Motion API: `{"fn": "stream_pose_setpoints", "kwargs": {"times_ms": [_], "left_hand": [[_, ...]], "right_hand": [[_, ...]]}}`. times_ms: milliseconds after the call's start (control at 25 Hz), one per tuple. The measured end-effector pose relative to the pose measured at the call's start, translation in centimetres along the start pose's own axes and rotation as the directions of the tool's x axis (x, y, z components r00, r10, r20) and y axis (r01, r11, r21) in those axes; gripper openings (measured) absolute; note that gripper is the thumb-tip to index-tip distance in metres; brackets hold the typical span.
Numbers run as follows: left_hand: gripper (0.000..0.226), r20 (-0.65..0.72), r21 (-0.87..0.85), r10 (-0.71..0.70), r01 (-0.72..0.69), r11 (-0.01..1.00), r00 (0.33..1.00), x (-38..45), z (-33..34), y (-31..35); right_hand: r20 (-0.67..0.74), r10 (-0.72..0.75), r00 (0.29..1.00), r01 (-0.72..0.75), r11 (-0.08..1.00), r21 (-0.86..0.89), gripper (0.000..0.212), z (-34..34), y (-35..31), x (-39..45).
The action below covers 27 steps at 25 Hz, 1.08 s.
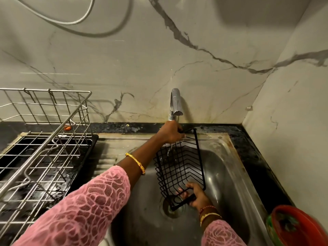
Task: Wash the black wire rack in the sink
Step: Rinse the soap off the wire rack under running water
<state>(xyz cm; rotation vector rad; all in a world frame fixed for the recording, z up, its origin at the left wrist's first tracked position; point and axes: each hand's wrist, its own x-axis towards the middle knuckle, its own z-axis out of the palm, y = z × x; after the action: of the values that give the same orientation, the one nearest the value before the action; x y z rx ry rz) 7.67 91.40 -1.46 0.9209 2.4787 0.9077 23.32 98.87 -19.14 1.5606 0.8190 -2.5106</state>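
Black rack [179,173] under tap [175,103], rinsing midway.
Left hand [171,133] gripping rim at 12 o'clock, right hand [194,194] clasping rim at 6; scrubbing seemingly left.

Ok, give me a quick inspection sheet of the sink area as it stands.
Surface: steel sink wet, drain visible; dark counter around it.
Job's things: black wire rack tilted in the basin under the tap, thin water stream falling on it.
Clutter: red bowl at right; steel dish rack on a black tray at left.
Grippers: left hand grips the rack's top edge; right hand grips its lower edge.
Cables: grey hoses looped on the wall.
Surroundings: marble-look wall panels, stained near the tap.
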Motion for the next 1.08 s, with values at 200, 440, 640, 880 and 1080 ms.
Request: {"fn": "stream_pose_setpoints", "kwargs": {"times_ms": [200, 440, 640, 880, 1080], "left_hand": [[0.019, 0.107, -0.023, 0.066, -0.064, 0.998, 0.992, -0.5, -0.8, 0.3], [0.021, 0.041, -0.112, 0.102, -0.097, 0.989, 0.994, -2.6, -1.4, -0.4], [0.015, -0.07, -0.118, -0.014, 0.006, 0.993, 0.997, -5.8, -1.8, -1.7], [0.036, -0.135, -0.613, -0.475, 0.303, 0.73, 0.87, -10.1, -1.7, -2.8], [0.031, 0.021, -0.733, -0.515, 0.364, 0.575, 0.857, -12.2, -0.7, -3.3]], "right_hand": [[0.004, -0.017, 1.0, 0.017, 0.994, 0.109, 0.009, 1.0, 0.9, 0.6], [-0.096, -0.036, 0.995, 0.006, 0.955, -0.298, 0.033, 1.9, 1.2, -1.2], [0.047, -0.242, 0.969, 0.195, 0.637, -0.746, 0.031, 5.3, -3.4, -6.3], [0.36, -0.309, 0.881, 0.462, 0.729, -0.505, 0.02, 12.5, -8.5, -7.7], [0.434, -0.1, 0.895, 0.354, 0.75, -0.558, 0.04, 16.9, -10.3, -6.2]]}}
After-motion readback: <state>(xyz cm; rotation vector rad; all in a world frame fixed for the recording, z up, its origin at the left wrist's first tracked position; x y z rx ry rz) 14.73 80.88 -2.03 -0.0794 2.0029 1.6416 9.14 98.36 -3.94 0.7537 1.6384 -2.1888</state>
